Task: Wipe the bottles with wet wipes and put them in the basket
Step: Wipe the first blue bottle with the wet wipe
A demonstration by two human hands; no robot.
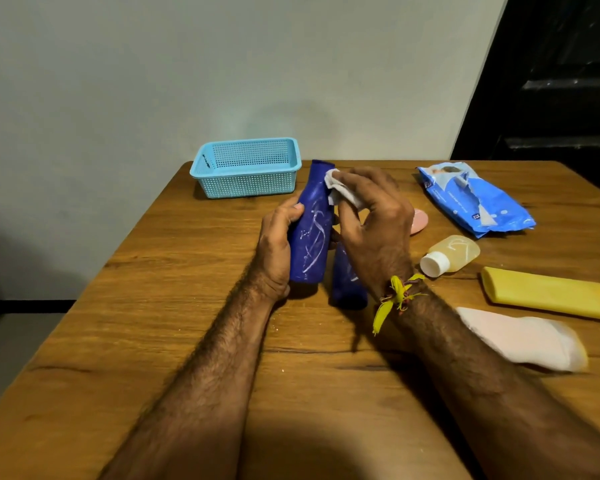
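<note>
Step in hand: wiping the first dark blue bottle (310, 233) — white scribble marks show along its body, so the job looks unfinished.
Left hand (276, 249): wrapped round the bottle's left side and lower body, fingers closed on it, holding it up off the wooden table (174, 289).
Right hand (374, 216): fingers pinched shut on a crumpled white wet wipe (340, 190), pressed to the bottle's upper right shoulder near the neck.
Long axis: the bottle runs from its base near the wrist to its neck, which points away from the person and leans slightly right — the marks lie below the wipe, so my guess is the stroke should come down the axis toward the base.
Basket (246, 171): light blue, nothing visible in it, beyond and to the left of the held bottle; the left hand is the nearer one for dropping it in.
Waiting: a second dark blue bottle (349, 282) lying partly hidden beneath the right wrist, a clear yellow bottle with white cap (451, 256), a yellow tube (548, 294), a pale pink tube (523, 337).
Wipes pack (475, 199): blue, torn open, well to the right.
</note>
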